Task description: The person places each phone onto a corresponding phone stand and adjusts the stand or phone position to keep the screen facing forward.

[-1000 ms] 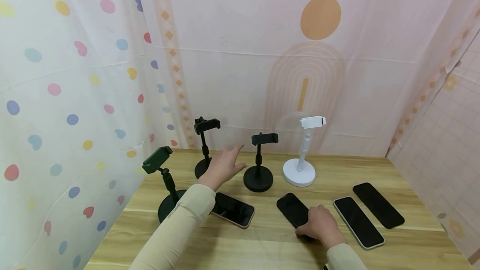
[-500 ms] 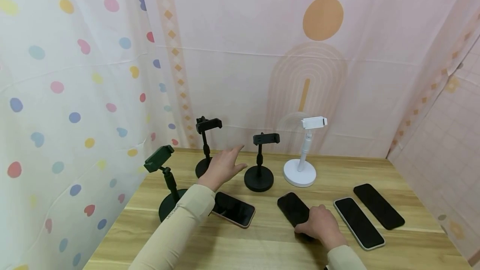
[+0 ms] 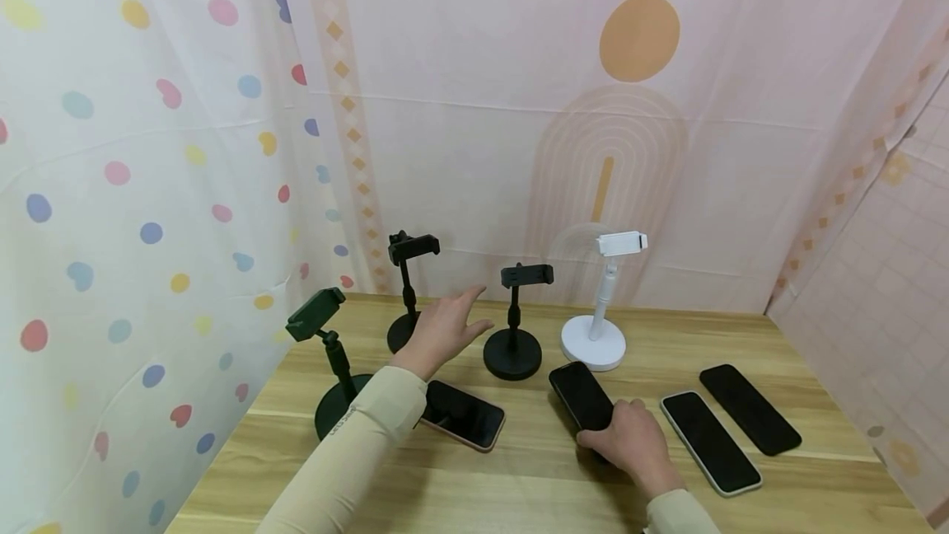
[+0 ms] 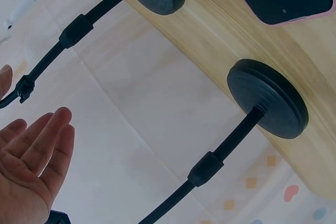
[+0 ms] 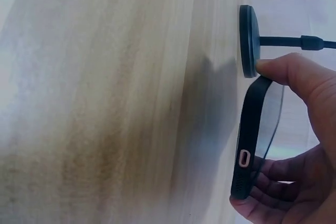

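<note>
Gripping a black phone [image 3: 582, 396] in the right hand [image 3: 633, 443], holding the left hand [image 3: 441, 330] (outstretched, well apart from the right) near a black stand [image 3: 513, 350].

Held phone [image 3: 582, 396] higher than before

"Which phone is held?"
"The black rectangular phone [image 3: 582, 396] in a matte dark case [image 5: 251, 121], gripped by its sides, glossy screen [image 3: 586, 404] up and unlit."
"How's it placed?"
"Diagonally, before the white round-based stand [image 3: 593, 344], a pink-rimmed port [image 5: 244, 158] at its near end."
</note>
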